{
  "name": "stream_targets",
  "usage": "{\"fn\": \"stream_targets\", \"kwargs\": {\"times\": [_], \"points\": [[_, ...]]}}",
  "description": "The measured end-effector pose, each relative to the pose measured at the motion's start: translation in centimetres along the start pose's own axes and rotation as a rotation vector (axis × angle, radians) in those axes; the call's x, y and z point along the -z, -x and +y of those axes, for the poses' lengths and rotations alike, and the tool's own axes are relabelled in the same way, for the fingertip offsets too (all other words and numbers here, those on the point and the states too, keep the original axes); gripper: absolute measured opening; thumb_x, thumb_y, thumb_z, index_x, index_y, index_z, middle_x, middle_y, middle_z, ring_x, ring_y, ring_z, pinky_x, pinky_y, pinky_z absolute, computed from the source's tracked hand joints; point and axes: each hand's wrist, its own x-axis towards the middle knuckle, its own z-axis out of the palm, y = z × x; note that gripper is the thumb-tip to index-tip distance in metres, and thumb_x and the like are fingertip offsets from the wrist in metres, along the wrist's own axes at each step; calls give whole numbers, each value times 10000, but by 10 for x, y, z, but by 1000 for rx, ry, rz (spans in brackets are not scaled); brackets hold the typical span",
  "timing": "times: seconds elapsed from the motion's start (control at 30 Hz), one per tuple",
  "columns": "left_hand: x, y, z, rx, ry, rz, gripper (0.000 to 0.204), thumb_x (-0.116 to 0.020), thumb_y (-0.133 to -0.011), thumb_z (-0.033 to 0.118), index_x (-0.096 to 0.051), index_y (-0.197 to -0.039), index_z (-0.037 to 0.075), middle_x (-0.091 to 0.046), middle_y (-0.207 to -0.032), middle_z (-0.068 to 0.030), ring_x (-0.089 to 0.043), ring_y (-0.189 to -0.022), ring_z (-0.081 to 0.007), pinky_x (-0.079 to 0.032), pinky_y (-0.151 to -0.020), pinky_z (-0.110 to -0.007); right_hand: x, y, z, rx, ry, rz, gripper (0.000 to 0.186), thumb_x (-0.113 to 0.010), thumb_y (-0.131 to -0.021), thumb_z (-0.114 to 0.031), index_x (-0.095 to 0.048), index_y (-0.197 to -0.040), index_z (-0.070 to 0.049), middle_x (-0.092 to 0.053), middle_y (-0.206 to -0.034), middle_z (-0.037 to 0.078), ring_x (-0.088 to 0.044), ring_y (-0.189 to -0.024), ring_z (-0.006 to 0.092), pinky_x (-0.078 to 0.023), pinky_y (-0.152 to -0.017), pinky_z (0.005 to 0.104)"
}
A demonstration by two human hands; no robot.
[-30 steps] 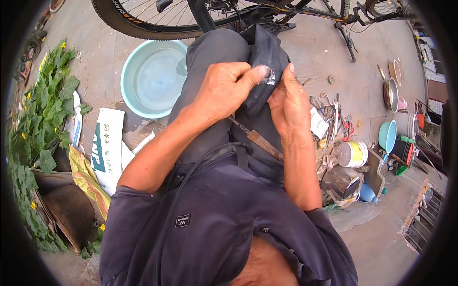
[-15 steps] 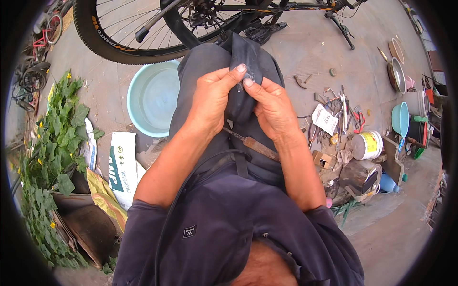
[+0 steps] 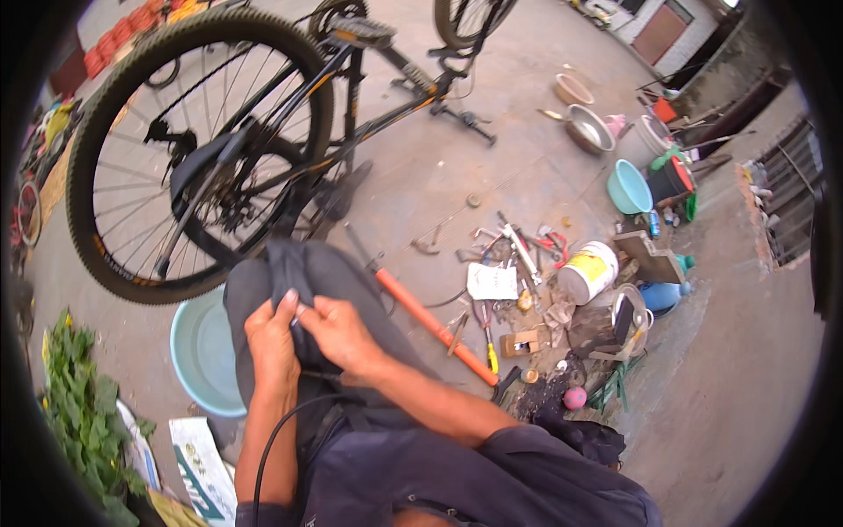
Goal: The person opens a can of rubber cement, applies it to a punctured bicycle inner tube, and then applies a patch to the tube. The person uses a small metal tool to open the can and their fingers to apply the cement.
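Note:
My left hand (image 3: 272, 341) and my right hand (image 3: 339, 330) meet over my lap. Both are closed on a black rubber inner tube (image 3: 286, 262), thumbs near each other, pinching one stretch of it. Over my knee the tube runs toward the upturned bicycle's rear wheel (image 3: 101, 237), where a black loop (image 3: 204, 167) hangs by the hub. What lies between the fingertips is too blurred to make out. A light blue basin (image 3: 204, 356) stands on the ground beside my left leg.
An orange pump-like tube (image 3: 435, 325) lies right of my legs. Beyond it are scattered hand tools (image 3: 518, 255), a white bucket (image 3: 587, 272) and a small cardboard box (image 3: 520, 343). More basins (image 3: 630, 187) stand far right. Leafy plants (image 3: 83, 413) grow at left.
The view has swung toward the right, showing more of the bicycle, the orange tube and the wall. Both hands keep their hold on the inner tube, the thumbs still close together.

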Motion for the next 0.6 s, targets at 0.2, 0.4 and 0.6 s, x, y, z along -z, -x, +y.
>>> {"fn": "stream_targets", "kwargs": {"times": [0.2, 0.4, 0.6], "points": [[-6, -5, -10, -20, -15, 10, 151, -646, -957, 92, -687, -926, -49, -648, -829, -25, -550, -713, -105, -451, -666, -263, -6, -8, 27, 190, 90, 114, 383, -600, -965, -239, -468, -730, 33, -374, -594, 78, -352, -618, 91, -353, -513, 362], [-6, -8, -17, -64, 6, 63, 150, -643, -955, 87, -675, -901, -49, -639, -805, -41, -559, -705, -127, -456, -654, -274, -14, -5, 27, 239, 128, 170, 428, -592, -969, -286, -459, -732, 45, -418, -610, 186, -359, -587, 168, -378, -544, 399], [-5, -20, -21, -63, -17, 78, 196, -662, -926, 57, -619, -744, 1, -560, -709, 4, -469, -627, -106, -378, -578, -280, -20, -11, 36, 316, 129, 230, 407, -587, -960, -282, -479, -763, 58, -427, -633, 226, -368, -582, 220, -399, -569, 414]]}}
